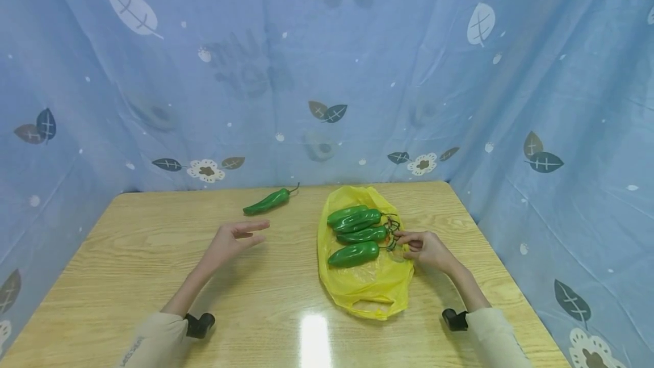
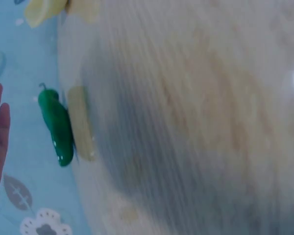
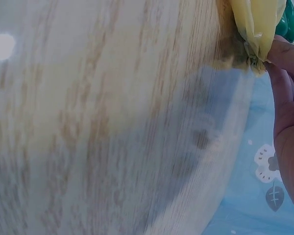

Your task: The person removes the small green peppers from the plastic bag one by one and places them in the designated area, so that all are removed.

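Note:
A yellow plastic bag (image 1: 334,285) lies flat on the right half of the table, with several long green peppers (image 1: 353,254) lined up on it, stems to the right. At the bag's right edge my right hand (image 1: 428,250) pinches the plastic between thumb and fingers; the right wrist view shows the gathered bag (image 3: 255,22) at the fingertips. My left hand (image 1: 232,243) hovers above the table with fingers extended and holds nothing. Beyond it lies a single green pepper (image 1: 268,202), also visible in the left wrist view beside the left fingers (image 2: 1,129).
The wooden table (image 1: 128,266) ends at the back against a blue curtain (image 1: 276,84) with leaf and flower prints, which also hangs along both sides. Black wrist straps (image 1: 200,325) sit at the sleeve cuffs. A bright reflection shines at the table's front.

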`<state>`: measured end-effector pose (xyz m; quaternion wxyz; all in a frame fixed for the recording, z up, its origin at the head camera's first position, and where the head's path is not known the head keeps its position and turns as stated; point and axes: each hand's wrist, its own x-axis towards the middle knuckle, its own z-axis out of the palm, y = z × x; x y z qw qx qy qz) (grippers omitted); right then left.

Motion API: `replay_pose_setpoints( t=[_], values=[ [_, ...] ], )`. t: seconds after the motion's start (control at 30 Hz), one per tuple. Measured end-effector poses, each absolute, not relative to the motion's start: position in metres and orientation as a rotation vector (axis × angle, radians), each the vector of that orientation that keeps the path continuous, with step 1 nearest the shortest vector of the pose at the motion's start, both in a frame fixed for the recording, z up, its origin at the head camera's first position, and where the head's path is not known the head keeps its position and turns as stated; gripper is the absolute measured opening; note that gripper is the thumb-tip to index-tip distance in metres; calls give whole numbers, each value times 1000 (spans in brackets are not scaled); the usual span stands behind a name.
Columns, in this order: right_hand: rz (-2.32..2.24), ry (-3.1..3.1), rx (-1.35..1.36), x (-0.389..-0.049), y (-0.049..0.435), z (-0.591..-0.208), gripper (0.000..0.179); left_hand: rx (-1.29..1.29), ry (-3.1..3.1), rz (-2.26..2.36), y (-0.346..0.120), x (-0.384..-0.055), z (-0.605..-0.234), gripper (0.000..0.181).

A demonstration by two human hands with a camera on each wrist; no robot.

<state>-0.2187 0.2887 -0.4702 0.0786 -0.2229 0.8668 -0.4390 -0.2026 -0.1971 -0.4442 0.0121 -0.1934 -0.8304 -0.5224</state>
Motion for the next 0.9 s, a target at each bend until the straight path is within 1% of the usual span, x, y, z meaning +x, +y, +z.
replay_pose_setpoints(
  t=[0.33, 0.57, 0.9],
  values=[
    [-1338, 2584, -648, -214, 291, -473, 24, -723, -2580, -1610, -174, -186, -450, 35],
    [-1308, 2604, -654, -213, 290, -473, 24, -754, -2551, -1624, -158, -173, -448, 33],
    [-1272, 2637, -646, -201, 273, -444, 25, -855, -2502, -1689, -125, -152, -443, 34]
  ],
)
